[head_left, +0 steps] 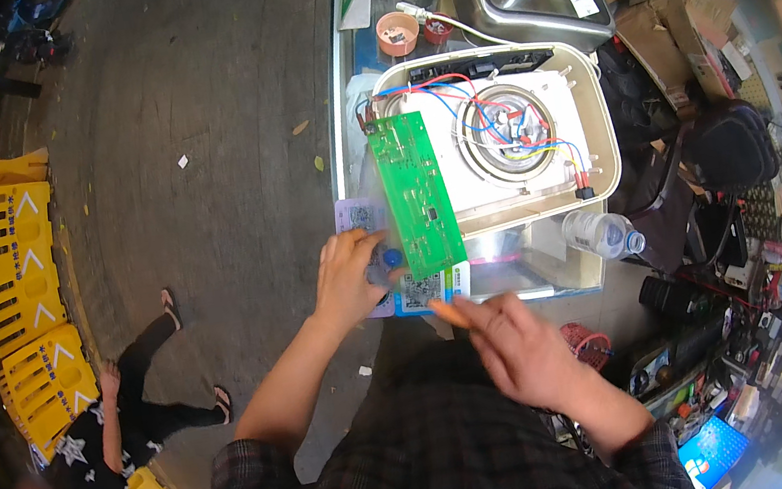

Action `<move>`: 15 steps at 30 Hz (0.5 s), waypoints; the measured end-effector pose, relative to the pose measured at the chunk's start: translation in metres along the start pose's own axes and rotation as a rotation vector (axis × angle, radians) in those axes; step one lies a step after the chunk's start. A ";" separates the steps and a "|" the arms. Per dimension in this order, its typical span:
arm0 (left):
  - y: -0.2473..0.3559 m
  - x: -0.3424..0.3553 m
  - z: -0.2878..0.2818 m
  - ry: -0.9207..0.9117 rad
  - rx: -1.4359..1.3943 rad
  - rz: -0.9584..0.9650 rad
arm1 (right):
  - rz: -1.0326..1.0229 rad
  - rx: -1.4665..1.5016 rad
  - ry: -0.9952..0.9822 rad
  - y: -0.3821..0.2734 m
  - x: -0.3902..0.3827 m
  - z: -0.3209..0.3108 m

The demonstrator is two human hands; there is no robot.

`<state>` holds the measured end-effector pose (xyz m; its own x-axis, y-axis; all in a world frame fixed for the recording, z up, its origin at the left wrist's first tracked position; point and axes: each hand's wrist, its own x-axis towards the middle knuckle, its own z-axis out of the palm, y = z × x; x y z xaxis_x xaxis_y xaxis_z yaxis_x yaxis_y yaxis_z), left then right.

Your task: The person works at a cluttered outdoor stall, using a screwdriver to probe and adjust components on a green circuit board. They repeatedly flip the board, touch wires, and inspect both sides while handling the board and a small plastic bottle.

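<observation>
head | left hand (pixel 347 276) curled at blue-topped clear container (pixel 392 258), grip closure unclear | right hand (pixel 526 351) grips orange tool (pixel 449 315) | green circuit board (pixel 417 195) overlaps cream housing (pixel 601 107)'s left side; inside: round metal assembly (pixel 496 133), wires (pixel 524 135)

Glass ctr (pixel 514 277) holds open cream appliance hsg (pixel 603 127), lidded steel box (pixel 503 10), pink bowl (pixel 384 42) & clear btl (pixel 592 232).

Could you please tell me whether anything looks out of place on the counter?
Yes: the green circuit board slants over the left side of the opened cream housing, where red and blue wires loop exposed; such parts usually sit enclosed.
</observation>
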<state>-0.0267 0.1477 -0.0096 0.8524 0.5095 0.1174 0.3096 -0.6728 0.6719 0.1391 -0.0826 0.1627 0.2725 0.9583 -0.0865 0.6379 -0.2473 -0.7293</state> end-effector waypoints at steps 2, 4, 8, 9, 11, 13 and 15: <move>0.008 0.006 -0.009 0.032 -0.165 -0.124 | 0.024 -0.061 0.122 0.015 0.024 -0.004; 0.019 0.015 -0.015 0.057 -0.591 -0.427 | 0.045 -0.086 0.222 0.033 0.056 -0.008; 0.040 0.048 -0.010 0.068 -1.024 -0.608 | 0.060 -0.115 0.257 0.053 0.101 -0.009; 0.044 0.053 -0.009 0.071 -1.009 -0.585 | 0.069 -0.126 0.248 0.056 0.107 -0.008; 0.050 0.062 -0.008 0.066 -1.048 -0.554 | 0.072 -0.170 0.250 0.059 0.112 -0.007; 0.054 0.065 -0.008 0.068 -1.047 -0.550 | 0.052 -0.193 0.239 0.060 0.115 -0.005; 0.055 0.064 -0.009 0.066 -1.092 -0.531 | 0.016 -0.242 0.238 0.061 0.122 -0.004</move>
<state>0.0413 0.1483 0.0418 0.6946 0.6319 -0.3439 0.0690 0.4172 0.9062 0.2138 0.0185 0.1099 0.4265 0.9005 0.0851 0.7768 -0.3165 -0.5444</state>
